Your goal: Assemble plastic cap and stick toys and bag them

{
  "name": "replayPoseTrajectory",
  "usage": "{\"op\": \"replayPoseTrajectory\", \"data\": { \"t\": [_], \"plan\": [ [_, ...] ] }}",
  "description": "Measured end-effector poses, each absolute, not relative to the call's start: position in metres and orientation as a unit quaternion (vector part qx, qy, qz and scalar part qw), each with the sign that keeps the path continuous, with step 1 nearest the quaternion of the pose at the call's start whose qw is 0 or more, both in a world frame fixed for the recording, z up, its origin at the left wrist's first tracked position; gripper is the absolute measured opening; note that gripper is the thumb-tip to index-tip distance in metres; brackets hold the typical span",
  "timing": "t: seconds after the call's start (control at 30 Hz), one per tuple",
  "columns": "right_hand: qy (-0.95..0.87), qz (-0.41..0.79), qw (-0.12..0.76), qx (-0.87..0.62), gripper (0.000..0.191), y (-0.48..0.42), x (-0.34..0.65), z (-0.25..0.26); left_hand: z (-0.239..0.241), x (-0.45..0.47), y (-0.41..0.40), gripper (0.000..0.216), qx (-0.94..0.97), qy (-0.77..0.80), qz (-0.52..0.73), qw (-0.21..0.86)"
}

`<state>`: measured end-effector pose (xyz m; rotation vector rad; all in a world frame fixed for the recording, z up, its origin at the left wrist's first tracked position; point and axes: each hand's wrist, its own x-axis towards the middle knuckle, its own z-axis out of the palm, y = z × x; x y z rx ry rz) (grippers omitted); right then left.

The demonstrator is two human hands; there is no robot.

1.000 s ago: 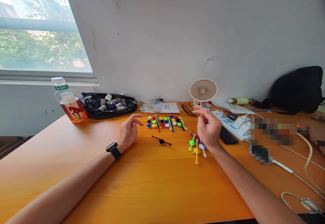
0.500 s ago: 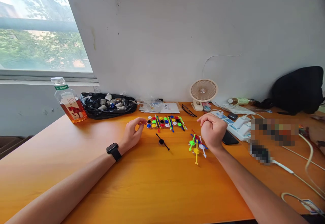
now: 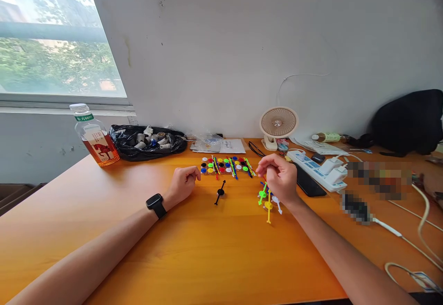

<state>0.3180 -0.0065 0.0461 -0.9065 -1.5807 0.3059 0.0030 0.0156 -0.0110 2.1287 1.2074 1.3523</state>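
Note:
A black arrow spinner (image 3: 220, 193) with a round hub stands on the wooden table, between my two hands and apart from both. My left hand (image 3: 183, 185), with a black watch on its wrist, rests left of it, fingers curled in and nothing visible in them. Over the far side of a spinner cluster hangs my right hand (image 3: 279, 178), its fingers bent loosely inward, with no object showing. In that cluster lie a green spinner (image 3: 262, 194), a yellow spinner (image 3: 268, 206) and a white spinner (image 3: 277, 203); blue parts behind are partly hidden by the hand.
Rows of coloured discs (image 3: 224, 171) and loose arrows lie farther back. A tea bottle (image 3: 98, 143) and black plastic bag (image 3: 148, 155) stand at left. Behind are papers (image 3: 231, 146) and a small fan (image 3: 278, 122). A phone (image 3: 310, 180), power strip (image 3: 318, 173) and cables occupy the right.
The black spinner's arrow has turned from leaning up-left to leaning up-right. My right hand has moved left over the cluster, its fist loosened. My left hand's fingers have curled further down.

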Motion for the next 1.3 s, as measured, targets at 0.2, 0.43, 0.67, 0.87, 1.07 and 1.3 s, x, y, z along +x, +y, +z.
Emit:
{"op": "replayPoseTrajectory", "data": {
  "t": [0.2,0.43,0.67,0.87,1.07,1.3],
  "plan": [
    [-0.688,0.152,0.597,-0.384,0.020,-0.011,0.321,0.050,-0.012,0.004,0.019,0.011,0.745,0.433,0.480,0.163],
    [-0.713,0.134,0.573,-0.381,0.017,-0.019,0.315,0.052,-0.012,0.000,0.022,0.021,0.711,0.443,0.521,0.162],
    [-0.810,0.087,0.391,-0.428,0.029,0.009,0.352,0.070,-0.010,0.004,0.020,0.028,0.749,0.404,0.503,0.151],
    [-0.803,0.076,0.238,-0.542,0.032,0.004,0.392,0.047,-0.011,0.006,0.014,0.026,0.815,0.372,0.421,0.144],
    [-0.837,0.101,0.157,-0.515,0.049,-0.052,0.376,0.008,-0.002,0.012,0.001,0.021,0.859,0.339,0.353,0.150],
    [-0.889,0.154,0.138,-0.408,0.044,-0.078,0.338,0.006,0.005,0.017,-0.015,0.052,0.908,0.286,0.261,0.161]
  ]
}}
